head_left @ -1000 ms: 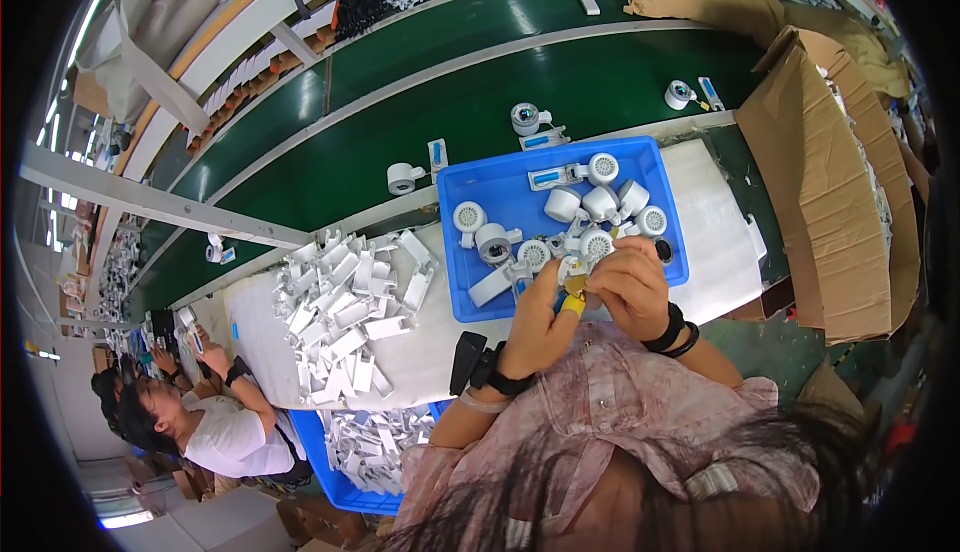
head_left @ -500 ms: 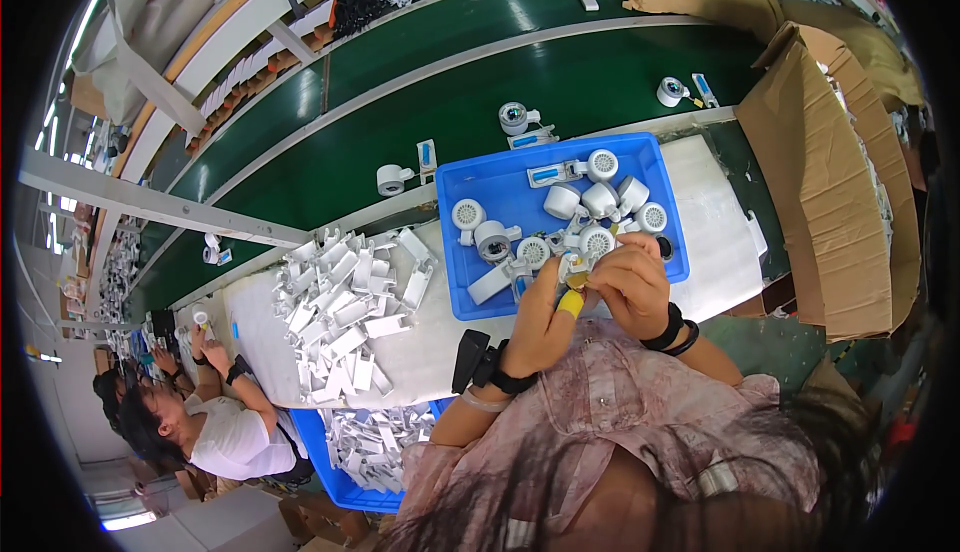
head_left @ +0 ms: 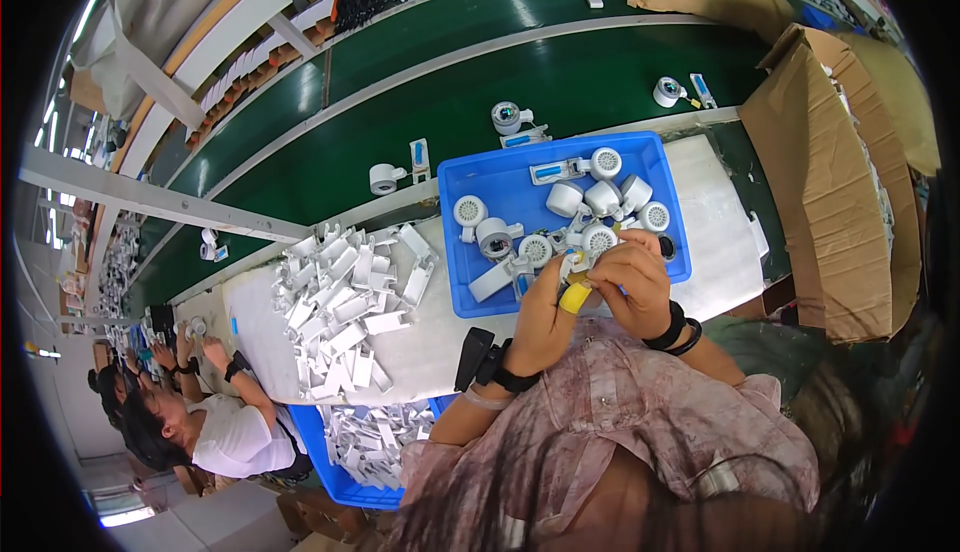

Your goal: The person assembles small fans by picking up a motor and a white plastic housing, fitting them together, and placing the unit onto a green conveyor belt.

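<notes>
My left hand [head_left: 543, 324] and my right hand [head_left: 635, 282] meet over the near right part of a blue tray [head_left: 462, 297], fingers closed and pinching close together. Between the fingertips is a white fan unit [head_left: 600, 240] with a round grille and small yellowish parts; my fingers hide much of it. A bright yellow band [head_left: 575, 298] shows at my left hand; whether it is worn or held is unclear. Around my hands in the tray lie several more white round fan heads [head_left: 603, 198], some with open handles showing blue cells.
Left of the tray, white plastic handle shells [head_left: 345, 302] are heaped on the table; more fill a blue bin [head_left: 350, 492] below. Beyond runs a green conveyor belt [head_left: 450, 97] carrying spaced fan units [head_left: 384, 179]. A cardboard box [head_left: 815, 192] stands right. Co-workers [head_left: 225, 427] sit left.
My hands stay in nearly the same place, still pinched together. More of the yellow band faces up. Fan units on the belt have slid slightly left. A co-worker's hands have moved apart.
</notes>
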`<state>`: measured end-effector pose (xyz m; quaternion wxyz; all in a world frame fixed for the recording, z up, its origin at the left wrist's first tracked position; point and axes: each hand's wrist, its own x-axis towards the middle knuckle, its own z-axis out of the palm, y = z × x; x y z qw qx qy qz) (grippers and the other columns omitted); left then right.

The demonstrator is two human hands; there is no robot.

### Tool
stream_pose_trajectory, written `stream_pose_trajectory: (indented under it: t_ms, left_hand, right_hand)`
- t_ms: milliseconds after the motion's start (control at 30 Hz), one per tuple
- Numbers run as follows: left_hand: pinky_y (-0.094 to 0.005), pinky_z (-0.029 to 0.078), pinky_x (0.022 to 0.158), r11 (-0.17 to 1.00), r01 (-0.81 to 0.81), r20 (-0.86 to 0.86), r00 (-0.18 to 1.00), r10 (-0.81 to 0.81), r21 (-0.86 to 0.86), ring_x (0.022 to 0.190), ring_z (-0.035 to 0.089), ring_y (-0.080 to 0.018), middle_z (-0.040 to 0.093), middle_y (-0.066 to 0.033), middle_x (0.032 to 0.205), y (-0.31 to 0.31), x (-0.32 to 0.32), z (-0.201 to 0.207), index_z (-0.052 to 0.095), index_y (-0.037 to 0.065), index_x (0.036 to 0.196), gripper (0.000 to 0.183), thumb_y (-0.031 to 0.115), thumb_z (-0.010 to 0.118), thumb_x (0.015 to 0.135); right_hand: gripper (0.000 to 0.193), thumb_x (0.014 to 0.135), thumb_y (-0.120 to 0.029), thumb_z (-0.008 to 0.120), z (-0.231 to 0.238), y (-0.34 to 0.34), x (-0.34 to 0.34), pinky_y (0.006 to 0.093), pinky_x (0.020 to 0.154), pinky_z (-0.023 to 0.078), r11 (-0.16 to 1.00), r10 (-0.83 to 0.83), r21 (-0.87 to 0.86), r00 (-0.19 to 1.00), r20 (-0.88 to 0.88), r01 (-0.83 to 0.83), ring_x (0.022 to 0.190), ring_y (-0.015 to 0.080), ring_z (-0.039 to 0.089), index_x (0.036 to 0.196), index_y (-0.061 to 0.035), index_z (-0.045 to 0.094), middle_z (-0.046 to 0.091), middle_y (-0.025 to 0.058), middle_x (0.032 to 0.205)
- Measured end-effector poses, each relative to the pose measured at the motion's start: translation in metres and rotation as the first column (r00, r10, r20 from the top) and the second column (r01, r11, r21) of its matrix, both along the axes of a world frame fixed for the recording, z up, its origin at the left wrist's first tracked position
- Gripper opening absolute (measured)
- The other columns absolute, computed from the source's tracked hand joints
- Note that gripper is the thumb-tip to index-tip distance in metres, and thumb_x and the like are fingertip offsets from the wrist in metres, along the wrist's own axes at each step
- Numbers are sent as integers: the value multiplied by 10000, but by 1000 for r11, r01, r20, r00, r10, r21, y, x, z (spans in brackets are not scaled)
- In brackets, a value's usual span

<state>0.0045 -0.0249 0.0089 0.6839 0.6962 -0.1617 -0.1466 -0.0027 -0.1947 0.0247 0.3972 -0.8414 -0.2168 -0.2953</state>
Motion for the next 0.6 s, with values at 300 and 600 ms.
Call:
stream_pose_trajectory:
  t_ms: [300,600]
  left_hand:
    - [-204,365,521,994,-105,131,986,108,-26,591,467,-46,535,13,717,-3,1,-3,555,13,1094,183,98,509,939]
    - [-249,438,597,975,2,-192,980,-46,-222,672,547,-117,597,-60,840,7,3,6,492,16,1193,270,80,520,932]
  right_hand:
    - [186,686,-35,752,0,4,1,390,866,438,1000,4,1,1000,10,-4,747,197,595,838,-77,654,624,28,785]
    - [245,879,-133,609,-16,11,1,364,921,413,863,210,501,948,-239,-65,1005,200,548,1104,-41,573,588,90,1074]
